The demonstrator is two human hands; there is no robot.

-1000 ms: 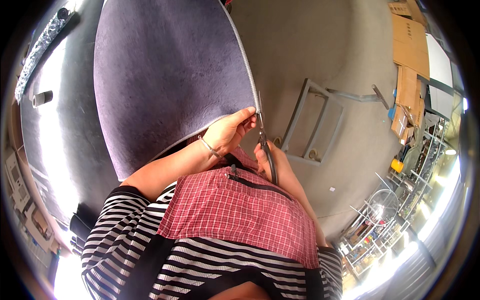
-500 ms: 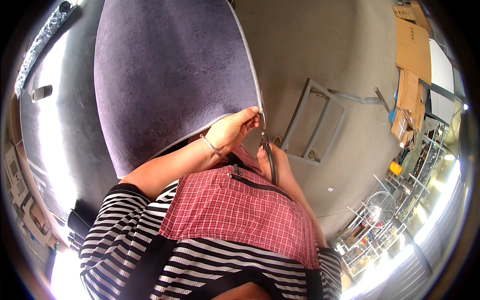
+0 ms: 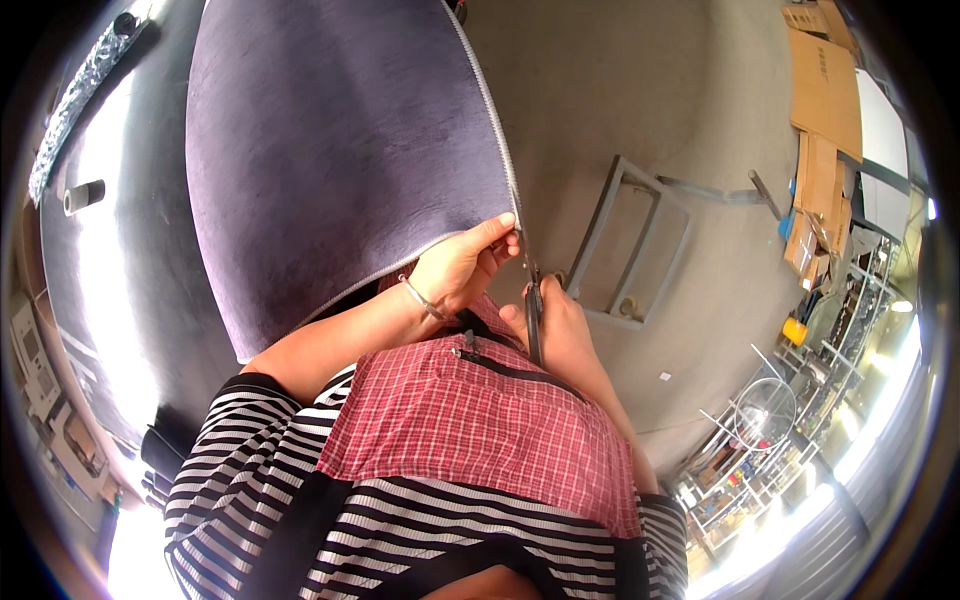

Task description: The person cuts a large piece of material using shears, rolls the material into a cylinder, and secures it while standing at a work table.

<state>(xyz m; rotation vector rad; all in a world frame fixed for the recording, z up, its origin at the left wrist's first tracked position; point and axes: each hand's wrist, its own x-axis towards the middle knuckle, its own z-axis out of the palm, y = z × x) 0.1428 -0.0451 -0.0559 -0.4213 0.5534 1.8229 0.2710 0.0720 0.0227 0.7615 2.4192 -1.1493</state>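
Note:
A purple-grey mat [image 3: 340,150] with a pale stitched edging [image 3: 487,100] lies over the dark table in front of me. At its near right corner, my left hand [image 3: 462,265] pinches the edging between thumb and fingers. Just right of that corner, my right hand [image 3: 560,325] is wrapped round dark scissors [image 3: 533,310]. Their blades point away from me and lie right beside the corner. Whether they touch a thread or the edging is too small to tell.
The shiny dark table [image 3: 130,260] bears a grey tube [image 3: 84,197] and a roll in clear plastic wrap [image 3: 80,110]. A grey metal frame [image 3: 625,245] stands on the floor at right. Beyond are flattened cardboard boxes [image 3: 825,90] and a cluttered rack with a fan [image 3: 765,412].
The scissors have come closer together at the handles, and my right thumb has shifted slightly left. My left hand keeps its pinch on the corner.

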